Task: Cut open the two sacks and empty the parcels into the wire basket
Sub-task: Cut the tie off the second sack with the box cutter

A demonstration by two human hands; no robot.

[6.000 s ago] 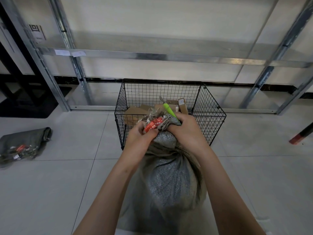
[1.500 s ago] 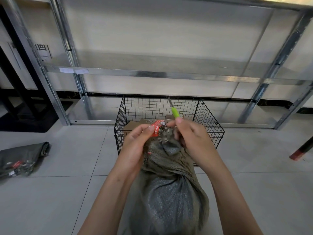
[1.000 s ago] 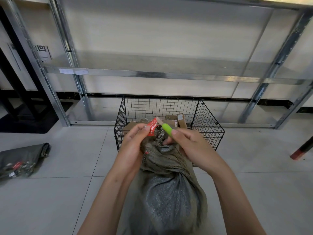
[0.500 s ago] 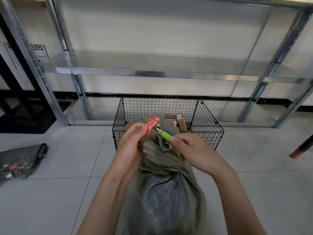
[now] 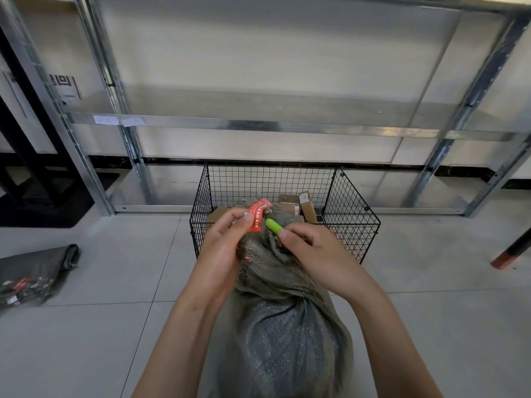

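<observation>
- A grey-green woven sack (image 5: 283, 326) is seen standing at lower centre of the frame, full and bunched at its neck, with the neck raised just in front of the wire basket (image 5: 353, 219).
- The neck and its red seal tag (image 5: 257, 215) are pinched between the thumb and curled fingers of the left hand (image 5: 225, 248).
- A green-handled cutter (image 5: 273, 226) is gripped in the right hand (image 5: 311, 251), fingers folded round the handle. The tip is pointed into the gathered neck beside the tag, and the blade itself is hidden.
- The step in hand is judged to be the cutting of the tie on this sack. No opening can be made out, so it is taken as not yet cut through.
- A second sack (image 5: 37, 268) is seen lying flat and slack on the floor tiles at the left edge of the frame. It is judged to have been emptied already.
- Cardboard parcels (image 5: 305, 205) are seen inside the basket, behind the raised neck, so roughly half the task is judged done.
- What is left is judged to be the freeing of the neck and the tipping of the parcels into the basket.
- Counted: two sacks, one wire basket, one cutter and one tag in the fingers. About four parcels are visible, though an exact number cannot be told, since some are covered by the sack and hands.
</observation>
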